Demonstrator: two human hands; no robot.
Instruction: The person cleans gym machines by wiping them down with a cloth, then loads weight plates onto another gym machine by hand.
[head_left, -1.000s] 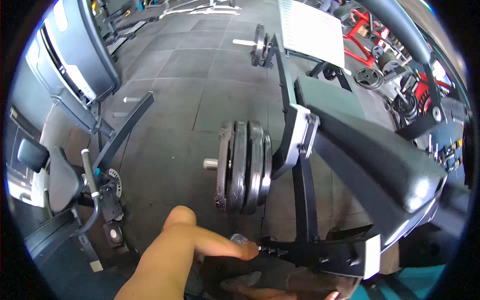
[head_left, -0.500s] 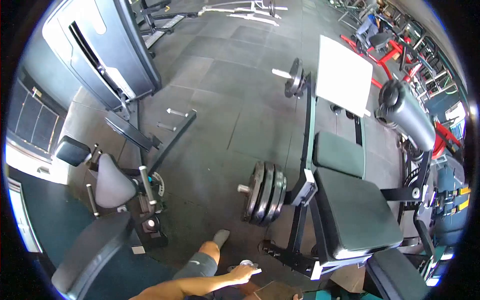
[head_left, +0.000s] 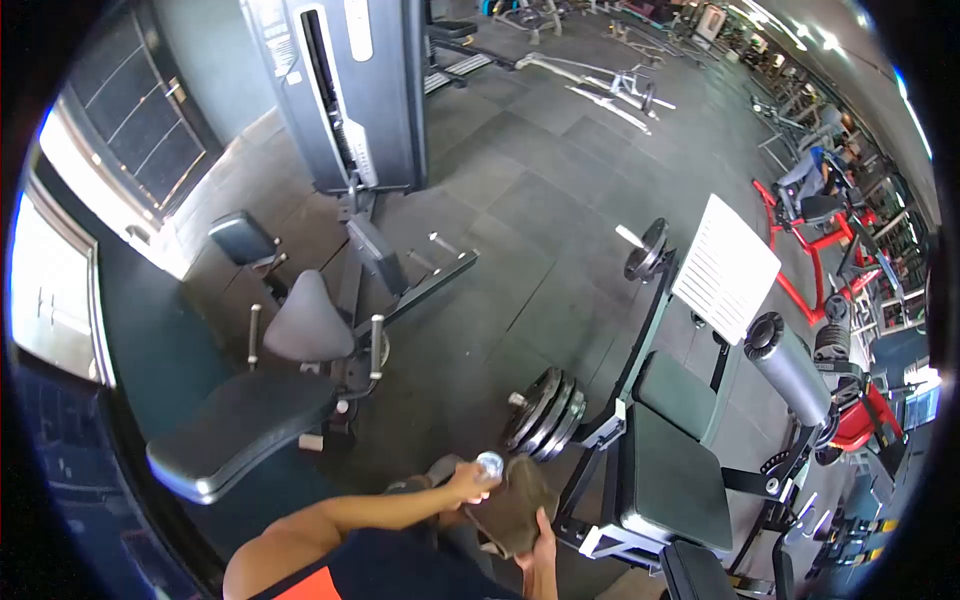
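My left hand [head_left: 468, 485] is closed around a small shiny, clear-and-white object [head_left: 489, 464] with a rounded end; its exact kind is too small to tell. Just to its right, my right hand [head_left: 541, 548] grips the lower edge of a dark brown, soft-looking item [head_left: 515, 507], perhaps a bag or cloth. The left hand is close against the brown item's upper left side. Both hands are low in the view, in front of my body and beside the stacked weight plates [head_left: 545, 413] on the bench machine.
A padded bench machine [head_left: 675, 475] with a white board [head_left: 728, 270] stands on the right. To the left is a seated machine with a grey seat [head_left: 308, 318] and a black pad [head_left: 245, 430]. A person [head_left: 808, 180] is by red equipment far right.
My view has swung left and up. The left hand has risen with the shiny object, and the brown item has come up into view with my right hand on it.
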